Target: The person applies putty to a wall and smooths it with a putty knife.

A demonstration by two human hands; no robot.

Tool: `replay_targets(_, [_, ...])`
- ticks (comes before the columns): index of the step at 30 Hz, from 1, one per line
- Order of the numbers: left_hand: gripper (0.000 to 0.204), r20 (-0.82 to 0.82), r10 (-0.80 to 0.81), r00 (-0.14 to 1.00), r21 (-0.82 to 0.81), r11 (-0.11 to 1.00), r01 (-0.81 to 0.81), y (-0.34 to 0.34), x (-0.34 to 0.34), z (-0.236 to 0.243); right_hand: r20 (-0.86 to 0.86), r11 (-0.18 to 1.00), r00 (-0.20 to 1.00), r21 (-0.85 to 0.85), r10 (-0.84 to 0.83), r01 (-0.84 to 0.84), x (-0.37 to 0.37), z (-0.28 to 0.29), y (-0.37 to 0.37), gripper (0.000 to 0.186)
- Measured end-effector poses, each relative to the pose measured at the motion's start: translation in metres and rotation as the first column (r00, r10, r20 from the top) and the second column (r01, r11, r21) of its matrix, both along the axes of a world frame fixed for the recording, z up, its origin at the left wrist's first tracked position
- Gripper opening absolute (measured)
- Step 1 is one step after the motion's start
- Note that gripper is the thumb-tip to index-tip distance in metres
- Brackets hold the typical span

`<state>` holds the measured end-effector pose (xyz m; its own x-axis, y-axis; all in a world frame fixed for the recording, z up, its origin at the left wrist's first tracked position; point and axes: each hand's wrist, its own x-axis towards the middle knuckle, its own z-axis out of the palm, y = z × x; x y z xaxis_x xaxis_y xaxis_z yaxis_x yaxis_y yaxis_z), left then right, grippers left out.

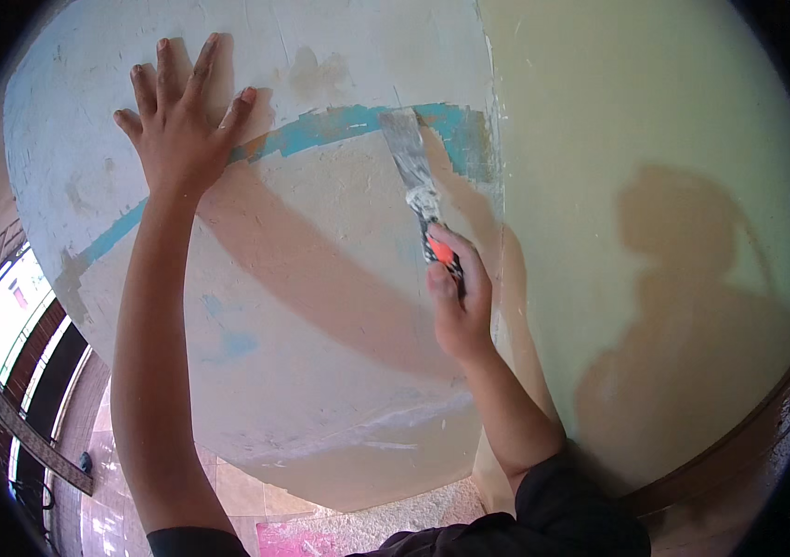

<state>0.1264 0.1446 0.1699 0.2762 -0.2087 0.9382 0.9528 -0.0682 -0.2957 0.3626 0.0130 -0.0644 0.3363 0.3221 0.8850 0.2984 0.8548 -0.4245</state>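
Observation:
My left hand (pixel 179 139) rests on the pale, patchy wall (pixel 320 213) at upper left, fingers spread. A curved, uneven band of turquoise (pixel 330 125) with rusty patches crosses the wall beside it. My right hand (pixel 458 288) grips a scraper (pixel 402 144) with a black and orange handle and a wide metal blade smeared with white. The blade's end lies on the turquoise band, left of the corner where the pale wall meets a yellow-green wall (pixel 608 102). Both arms cast shadows on the pale wall.
At the far left are a railing (pixel 28 430), dark panels and a bright opening. The tiled floor (pixel 293 501) shows at the bottom with white debris (pixel 413 506) and a pink sheet (pixel 293 538). A brown curved edge (pixel 711 459) borders the green wall at lower right.

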Motion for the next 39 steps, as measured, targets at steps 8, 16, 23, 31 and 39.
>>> replay_targets(8, [0.069, 0.006, -0.009, 1.000, 0.025, 1.000, 0.009, 0.005, -0.002, 0.000, -0.161, 0.999, 0.986, 0.006, 0.046, -0.046, 0.024, 0.004, 0.011, 0.036])
replay_targets(16, [0.067, -0.002, -0.018, 1.000, 0.060, 0.998, 0.018, 0.005, -0.001, 0.002, -0.375, 0.998, 0.925, 0.040, 0.060, -0.048, 0.033, -0.037, 0.021, 0.035])
replay_targets(23, [0.066, -0.006, -0.032, 0.999, 0.065, 0.997, 0.032, 0.010, -0.005, -0.001, -0.398, 0.994, 0.911, 0.044, 0.109, -0.100, 0.033, -0.015, 0.021, 0.033])
replay_targets(31, [0.063, -0.008, -0.049, 0.999, 0.061, 0.997, 0.049, 0.010, -0.005, 0.001, -0.411, 0.993, 0.904, 0.047, 0.121, -0.111, 0.030, -0.003, 0.016, 0.032])
replay_targets(39, [0.063, -0.020, -0.064, 0.998, 0.075, 0.995, 0.065, 0.013, -0.003, 0.001, -0.391, 0.989, 0.910, 0.006, 0.135, -0.145, 0.042, -0.006, 0.017, 0.033])
